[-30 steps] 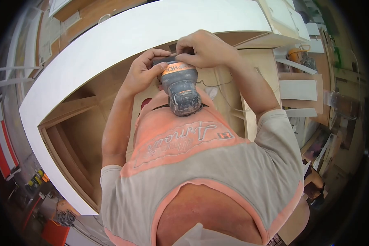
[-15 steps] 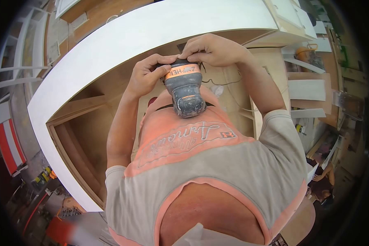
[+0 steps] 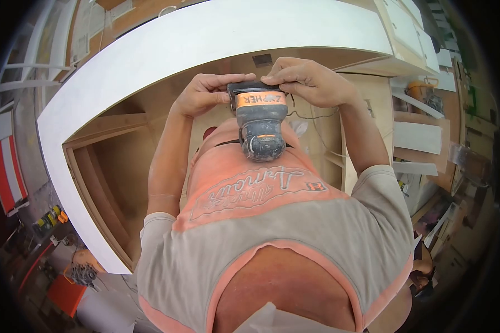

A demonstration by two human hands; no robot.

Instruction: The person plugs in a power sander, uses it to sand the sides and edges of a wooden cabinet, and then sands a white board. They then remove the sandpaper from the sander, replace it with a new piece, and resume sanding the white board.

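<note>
A black and orange palm sander [image 3: 262,119], dusty and worn, is held upside against my shirt front, its flat black pad facing away. My left hand [image 3: 208,94] grips the left edge of the pad, thumb below and fingers along the top. My right hand [image 3: 311,80] pinches the pad's right edge between thumb and bent fingers. Whether a sheet of sandpaper lies on the pad's far face is hidden. A thin cord [image 3: 311,115] runs off to the right, behind my right forearm.
A curved white panel [image 3: 205,38] forms the top of an open wooden cabinet frame [image 3: 116,125] around me. A small dark patch [image 3: 262,59] shows on its inner side. White boards [image 3: 416,137] lie at right, beside an orange-handled tool [image 3: 422,87]. Another person [image 3: 422,266] is at lower right.
My hands have spread farther apart along the sander's pad, baring more of its black edge. The sander has shifted slightly right. The dark patch on the cabinet has come into view.
</note>
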